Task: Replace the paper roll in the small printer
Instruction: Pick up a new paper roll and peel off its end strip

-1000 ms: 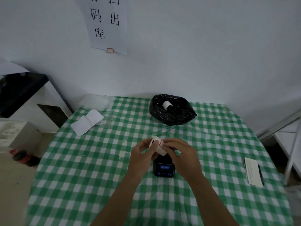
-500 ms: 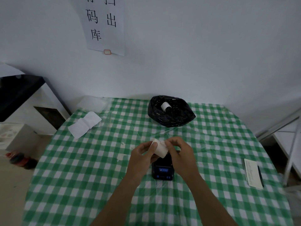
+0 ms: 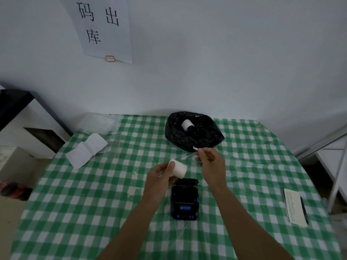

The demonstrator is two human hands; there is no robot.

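Note:
My left hand (image 3: 159, 173) holds a white paper roll (image 3: 179, 168) above the table, just beyond the small black printer (image 3: 185, 202). The printer lies on the green checked tablecloth (image 3: 93, 194) with its lid (image 3: 185, 182) open at the far end. My right hand (image 3: 211, 162) is raised to the right of the roll, its fingers pinching a small white scrap (image 3: 195, 148) near the black bag (image 3: 193, 134). Another white roll (image 3: 186, 124) lies inside that bag.
A creased white sheet (image 3: 85, 150) lies at the table's far left. A notepad with a pen (image 3: 295, 209) sits at the right edge. White furniture (image 3: 28, 132) stands to the left, a metal frame (image 3: 336, 166) to the right. A paper sign (image 3: 102, 29) hangs on the wall.
My hands were together on the roll over the printer. My right hand has pulled away to the right and up with a small scrap, and the left keeps the roll.

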